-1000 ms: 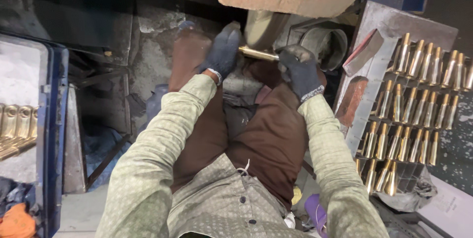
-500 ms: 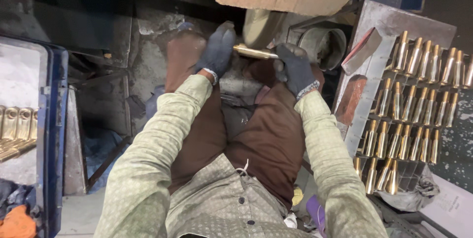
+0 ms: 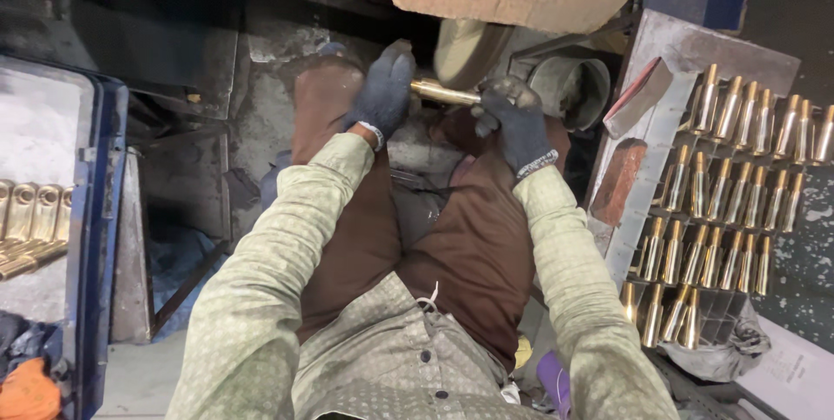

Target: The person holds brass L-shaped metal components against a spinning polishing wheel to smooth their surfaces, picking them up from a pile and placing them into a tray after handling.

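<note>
Brass rod [image 3: 443, 92] held level above the knees, just below the buffing wheel [image 3: 467, 51]. Left hand [image 3: 382, 94], dark glove, closed round its left end; right hand [image 3: 512, 120], gloved, clamped on its right end. Rows of brass pieces [image 3: 730, 185] racked at right; more in blue tray [image 3: 95, 238] at left.

Both gloved hands sit higher and further forward than one second ago, closer to the wheel [image 3: 469, 51]. The left hand [image 3: 382, 94] moves up from beside the knee to the left end of the brass piece [image 3: 445, 92]. The right hand [image 3: 514, 120] shifts up at the right end. The brass piece, previously below the wheel, now lies level just under the wheel's rim, between the hands.
</note>
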